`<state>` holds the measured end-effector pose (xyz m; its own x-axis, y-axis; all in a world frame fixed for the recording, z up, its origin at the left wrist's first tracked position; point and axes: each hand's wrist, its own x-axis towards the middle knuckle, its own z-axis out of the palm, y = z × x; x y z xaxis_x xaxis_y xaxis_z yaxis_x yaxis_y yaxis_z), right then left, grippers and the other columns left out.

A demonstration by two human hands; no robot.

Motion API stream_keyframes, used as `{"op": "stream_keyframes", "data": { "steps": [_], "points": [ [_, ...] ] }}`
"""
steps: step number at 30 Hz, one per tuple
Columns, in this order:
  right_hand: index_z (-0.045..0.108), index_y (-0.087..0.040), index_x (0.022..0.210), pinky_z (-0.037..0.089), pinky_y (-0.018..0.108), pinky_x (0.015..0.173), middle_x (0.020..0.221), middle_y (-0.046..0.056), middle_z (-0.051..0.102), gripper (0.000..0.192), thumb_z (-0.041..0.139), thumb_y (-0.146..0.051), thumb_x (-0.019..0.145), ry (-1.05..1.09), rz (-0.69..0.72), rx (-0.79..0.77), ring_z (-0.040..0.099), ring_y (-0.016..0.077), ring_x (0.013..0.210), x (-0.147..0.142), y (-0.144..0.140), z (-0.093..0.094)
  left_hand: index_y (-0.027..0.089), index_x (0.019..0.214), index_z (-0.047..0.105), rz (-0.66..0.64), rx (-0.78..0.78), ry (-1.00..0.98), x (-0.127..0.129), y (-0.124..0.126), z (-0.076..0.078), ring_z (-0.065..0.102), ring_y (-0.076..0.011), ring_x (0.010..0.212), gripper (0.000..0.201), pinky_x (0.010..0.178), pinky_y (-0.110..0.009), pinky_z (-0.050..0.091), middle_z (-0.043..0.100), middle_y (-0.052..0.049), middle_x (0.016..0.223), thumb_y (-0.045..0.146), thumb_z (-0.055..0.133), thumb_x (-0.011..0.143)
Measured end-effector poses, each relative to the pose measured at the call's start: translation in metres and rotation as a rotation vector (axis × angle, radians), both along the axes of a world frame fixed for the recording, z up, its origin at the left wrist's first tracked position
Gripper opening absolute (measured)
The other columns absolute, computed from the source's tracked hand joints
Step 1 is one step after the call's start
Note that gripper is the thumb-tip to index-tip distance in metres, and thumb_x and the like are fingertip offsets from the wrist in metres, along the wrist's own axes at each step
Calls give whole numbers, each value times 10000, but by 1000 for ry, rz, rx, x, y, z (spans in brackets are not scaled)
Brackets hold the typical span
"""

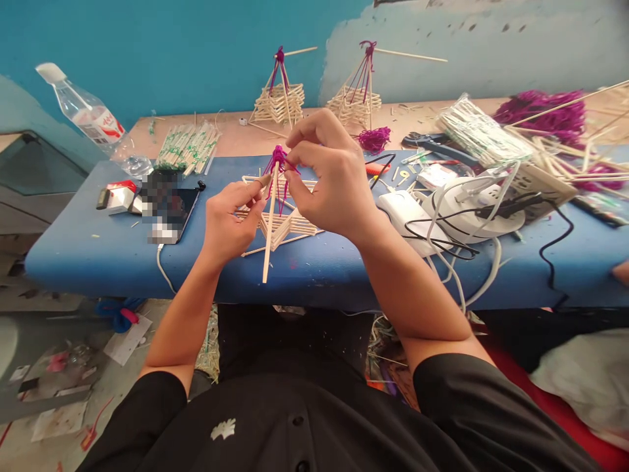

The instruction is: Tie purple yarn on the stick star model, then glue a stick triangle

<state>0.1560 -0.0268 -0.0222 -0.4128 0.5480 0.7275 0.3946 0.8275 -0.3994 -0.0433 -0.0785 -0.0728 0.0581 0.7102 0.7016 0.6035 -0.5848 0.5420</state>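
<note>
A small frame of stacked wooden sticks (295, 224) sits on the blue table cover, with purple yarn (278, 155) knotted at its peak. One loose-ended stick (268, 242) slants down from that knot toward me. My left hand (233, 219) is closed at the left of the knot, its fingertips pinching hanging yarn strands close to the stick. From the right, my right hand (327, 177) pinches a yarn end beside the knot with thumb and forefinger. Its other fingers are curled above. The fingertips partly hide the yarn.
Two similar stick frames (279, 101) (354, 105) stand behind. At left are a plastic bottle (98, 121), wrapped sticks (187, 147) and a phone (184, 213). Right of my arm lie a power strip with tangled cables (476, 203), pliers (442, 147) and purple yarn bundles (543, 118). Another person's hand (622, 271) shows far right.
</note>
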Motion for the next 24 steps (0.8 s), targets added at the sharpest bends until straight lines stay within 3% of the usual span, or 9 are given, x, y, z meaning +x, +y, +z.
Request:
{"op": "stream_keyframes", "data": {
  "steps": [13,18,24],
  "points": [
    [616,-243,781,590,483,1032,1226,99,663,144,701,-162,865,32,-21,-64,647,239,1088,5,3,7,247,1284,815,-7,3,41,-4,1,2,641,-163,867,368,869,-310,540,770,-4,903,162,646,969],
    [595,-242,785,588,476,1047,1213,104,663,159,700,-182,889,43,-11,-91,632,239,1110,2,9,8,218,1261,823,-35,28,36,-4,2,2,630,-161,850,351,863,-310,520,757,-8,887,146,650,965],
    [585,-248,812,597,475,1008,1220,113,668,165,691,-192,926,76,27,-132,620,238,1115,-1,12,6,238,1088,823,7,-15,90,-4,-1,5,634,-183,863,232,860,-328,524,761,-21,887,173,637,965]
  ]
}}
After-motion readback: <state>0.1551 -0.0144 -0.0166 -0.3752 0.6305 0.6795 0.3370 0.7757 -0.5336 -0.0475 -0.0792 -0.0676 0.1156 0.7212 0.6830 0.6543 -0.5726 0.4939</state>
